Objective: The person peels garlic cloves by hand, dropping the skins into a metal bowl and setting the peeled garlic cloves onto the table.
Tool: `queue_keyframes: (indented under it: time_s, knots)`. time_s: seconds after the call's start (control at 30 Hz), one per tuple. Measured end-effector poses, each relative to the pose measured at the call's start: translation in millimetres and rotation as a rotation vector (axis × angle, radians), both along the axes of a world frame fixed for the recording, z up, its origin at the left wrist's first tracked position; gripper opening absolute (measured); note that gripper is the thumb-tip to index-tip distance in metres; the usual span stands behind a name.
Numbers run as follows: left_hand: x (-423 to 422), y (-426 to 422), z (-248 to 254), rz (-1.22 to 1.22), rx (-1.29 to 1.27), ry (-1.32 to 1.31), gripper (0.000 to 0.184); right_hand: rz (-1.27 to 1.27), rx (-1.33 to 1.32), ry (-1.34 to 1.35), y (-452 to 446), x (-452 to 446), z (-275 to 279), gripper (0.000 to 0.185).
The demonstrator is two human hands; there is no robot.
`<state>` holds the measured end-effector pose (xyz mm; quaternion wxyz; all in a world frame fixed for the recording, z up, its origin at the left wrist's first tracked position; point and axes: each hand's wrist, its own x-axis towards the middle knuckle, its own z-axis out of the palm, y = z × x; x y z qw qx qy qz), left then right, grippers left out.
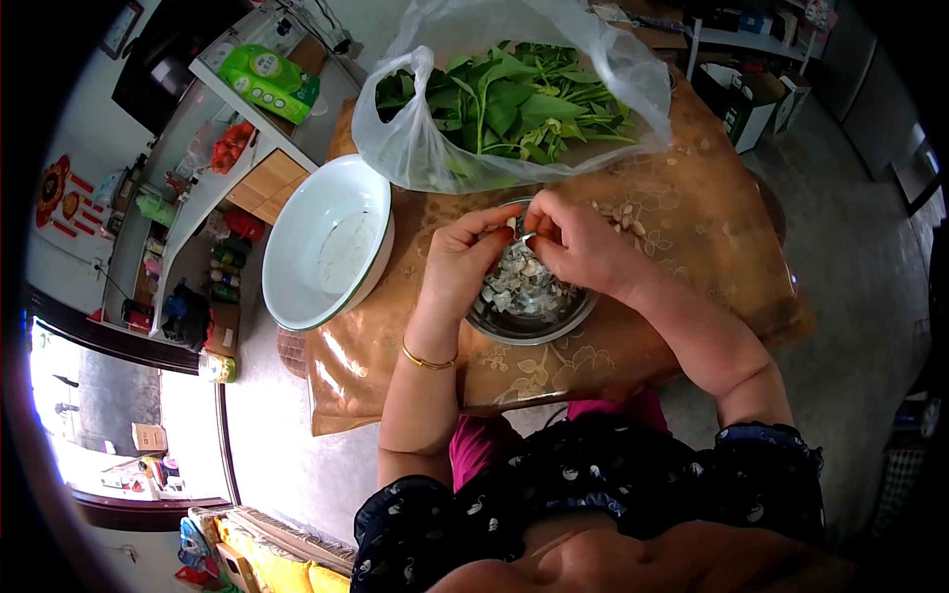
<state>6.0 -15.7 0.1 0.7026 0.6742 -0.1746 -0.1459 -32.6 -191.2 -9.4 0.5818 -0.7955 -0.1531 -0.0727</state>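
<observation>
A round metal bowl (532, 337) holding pale, flaky pieces sits near the front edge of the table. Above it, my left hand (469, 249) is closed in a pinch, with a gold bangle on the wrist. My right hand (570, 237) is pinched close beside it, the fingertips of both nearly meeting. Something small and whitish shows between them, too small to name. Several small tan pieces (625, 219) lie on the table right of the bowl, partly behind my right hand.
A white basin (328, 242) stands at the table's left. An open plastic bag (643, 84) of green leaves (514, 104) lies at the far side. The table (712, 227) has a brown patterned cover. Left of it, a shelf unit (213, 89) holds a green package (265, 83).
</observation>
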Motion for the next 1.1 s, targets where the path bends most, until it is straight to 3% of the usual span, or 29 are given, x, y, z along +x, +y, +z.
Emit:
queue_keyframes:
  time_s: [0.3, 0.7, 0.9, 1.1]
  knots:
    - [0.9, -3.4, -5.1, 0.006, 0.002, -0.096, 0.014, 0.079, 0.241, 0.113, -2.7, 8.6, -6.7, 0.007]
    - [1.9, 0.9, -4.8, -0.075, 0.068, -0.15, 0.012, 0.084, 0.168, 0.155, -6.4, 8.3, -6.7, 0.007]
    - [3.2, 3.4, -3.4, -0.143, 0.051, -0.154, 0.013, 0.139, 0.264, 0.27, -7.0, 8.4, -7.4, 0.007]
    - [-1.1, -0.8, 0.4, -0.14, -0.054, -0.066, 0.017, 0.168, 0.566, 0.409, -4.4, 7.1, -6.5, 0.007]
